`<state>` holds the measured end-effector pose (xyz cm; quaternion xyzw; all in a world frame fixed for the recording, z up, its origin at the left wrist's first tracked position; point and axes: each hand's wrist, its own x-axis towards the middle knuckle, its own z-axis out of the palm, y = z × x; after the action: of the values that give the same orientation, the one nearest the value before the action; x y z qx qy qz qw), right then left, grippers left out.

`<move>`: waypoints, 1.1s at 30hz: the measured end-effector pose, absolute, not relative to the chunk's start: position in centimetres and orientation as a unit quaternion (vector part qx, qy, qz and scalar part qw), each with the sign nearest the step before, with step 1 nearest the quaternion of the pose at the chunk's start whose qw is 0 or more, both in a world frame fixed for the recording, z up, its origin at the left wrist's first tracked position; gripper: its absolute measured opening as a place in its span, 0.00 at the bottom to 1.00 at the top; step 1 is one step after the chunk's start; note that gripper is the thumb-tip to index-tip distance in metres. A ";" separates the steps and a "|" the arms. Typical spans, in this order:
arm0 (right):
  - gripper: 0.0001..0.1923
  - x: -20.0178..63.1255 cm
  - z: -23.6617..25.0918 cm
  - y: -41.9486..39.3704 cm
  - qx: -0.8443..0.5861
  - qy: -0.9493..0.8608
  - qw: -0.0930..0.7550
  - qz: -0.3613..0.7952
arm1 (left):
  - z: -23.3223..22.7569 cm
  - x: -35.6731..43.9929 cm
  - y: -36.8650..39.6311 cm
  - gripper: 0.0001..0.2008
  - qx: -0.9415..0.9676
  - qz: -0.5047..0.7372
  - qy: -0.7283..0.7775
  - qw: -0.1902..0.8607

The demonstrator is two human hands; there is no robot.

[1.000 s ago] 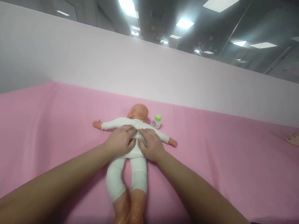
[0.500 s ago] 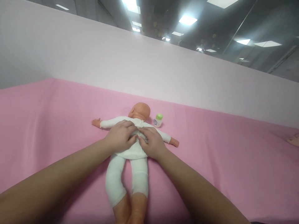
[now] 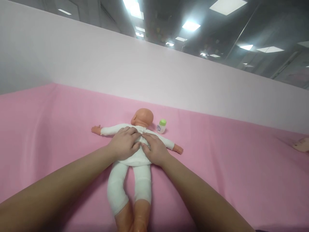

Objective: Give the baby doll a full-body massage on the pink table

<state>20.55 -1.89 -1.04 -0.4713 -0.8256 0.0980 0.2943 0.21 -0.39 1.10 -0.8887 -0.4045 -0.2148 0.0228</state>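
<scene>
A baby doll (image 3: 142, 117) in a white one-piece suit lies stretched out on the pink sheet (image 3: 48, 129), head away from me and arms spread. My left hand (image 3: 124, 143) rests flat on the left side of its torso, fingers spread over the white cloth. My right hand (image 3: 154, 149) lies on the right side of the torso, thumbs of both hands nearly touching at the middle. Neither hand grips anything. A small white bottle with a green cap (image 3: 161, 126) stands just right of the doll's head.
A pale pink wall panel (image 3: 154, 74) runs behind the sheet. At the far right edge, part of another person's hand or foot (image 3: 301, 145) lies on the sheet. Ceiling lights show above the panel.
Both hands have slid slightly up the doll's torso toward its shoulders. The doll and bottle stay in place; the view shifted a little.
</scene>
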 end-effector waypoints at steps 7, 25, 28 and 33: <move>0.33 20.5 -1.4 -1.7 -0.483 -0.820 0.297 0.077 | 0.4 0.0 -0.3 0.26 -0.879 -0.225 -0.416 0.061; 0.32 21.3 -1.0 -1.3 -0.498 -0.818 0.265 0.112 | 1.1 -0.5 0.5 0.26 -0.843 -0.207 -0.497 0.001; 0.32 21.4 -1.1 -1.4 -0.526 -0.798 0.287 0.059 | 2.3 -1.4 0.5 0.29 -0.785 -0.195 -0.588 0.015; 0.28 21.4 -1.4 -1.5 -0.547 -0.781 0.301 0.025 | 3.1 -2.8 1.4 0.35 -0.743 -0.069 -0.657 -0.107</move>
<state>21.37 -1.47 -1.40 -0.5468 -0.7807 0.0247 0.3014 -2.84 1.44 3.05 -0.7427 -0.6574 -0.0687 -0.1071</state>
